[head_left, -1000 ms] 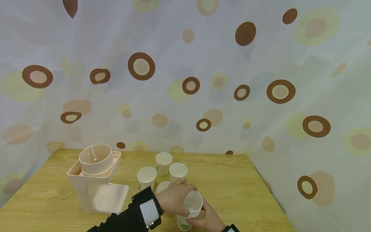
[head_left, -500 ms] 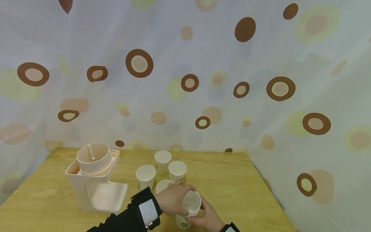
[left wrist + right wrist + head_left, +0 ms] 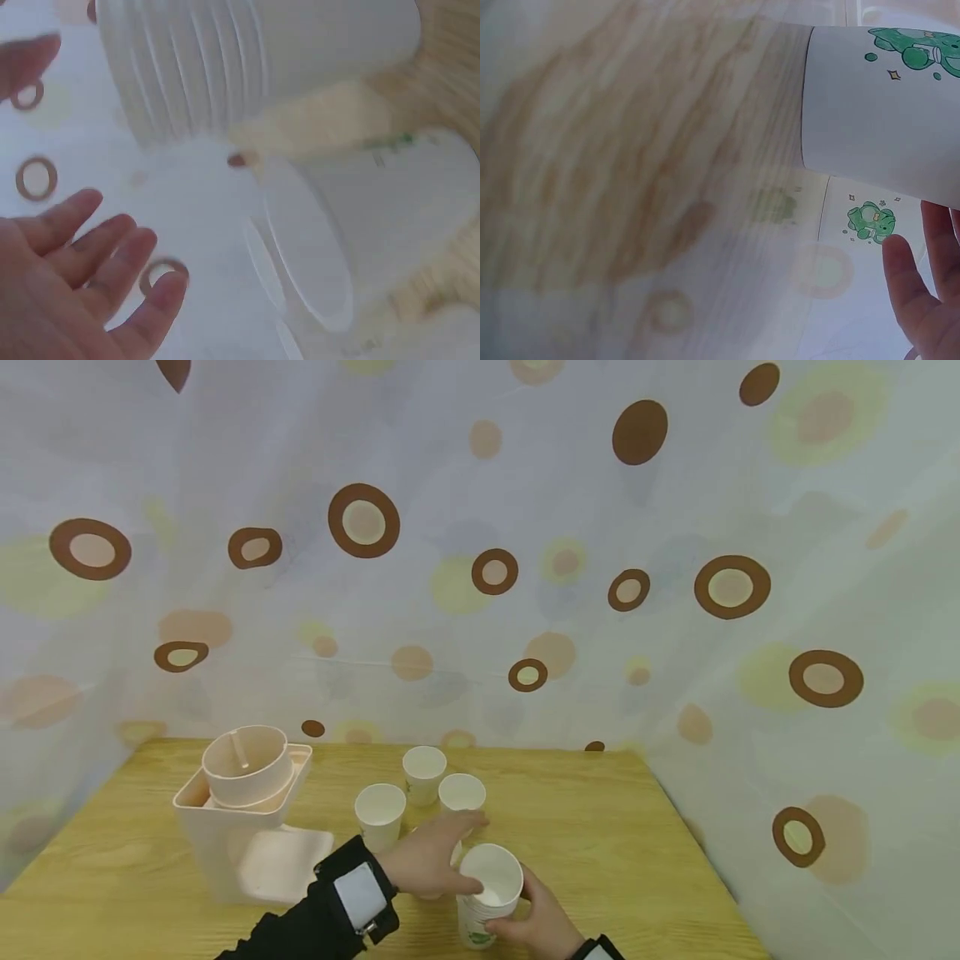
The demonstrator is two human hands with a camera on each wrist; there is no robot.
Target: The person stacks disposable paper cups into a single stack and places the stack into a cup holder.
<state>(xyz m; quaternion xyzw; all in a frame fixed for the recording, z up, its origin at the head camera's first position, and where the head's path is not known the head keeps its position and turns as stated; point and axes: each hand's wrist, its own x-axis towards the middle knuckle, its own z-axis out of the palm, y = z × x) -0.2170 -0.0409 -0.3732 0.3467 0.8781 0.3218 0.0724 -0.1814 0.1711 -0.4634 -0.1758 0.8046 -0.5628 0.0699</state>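
Note:
A stack of nested white paper cups stands near the table's front, its several rims showing in the left wrist view. My right hand grips its right side, thumb in front and fingers behind. My left hand is spread with straight fingers, over another paper cup that it mostly hides; its thumb overlaps the stack's rim in the head view. In the left wrist view this hand holds nothing. Beyond it stand three more upright paper cups, one at left, one at the back and one at right.
A cream plastic appliance stands at left, with a round bowl on top and a flat tray jutting right. All rests on a wood-grain table. Behind and at the sides hangs a pale curtain with brown circles.
My left hand has let go of the stack's rim and moved left, its fingers spreading. My right hand keeps its grip on the stack, which has hardly moved.

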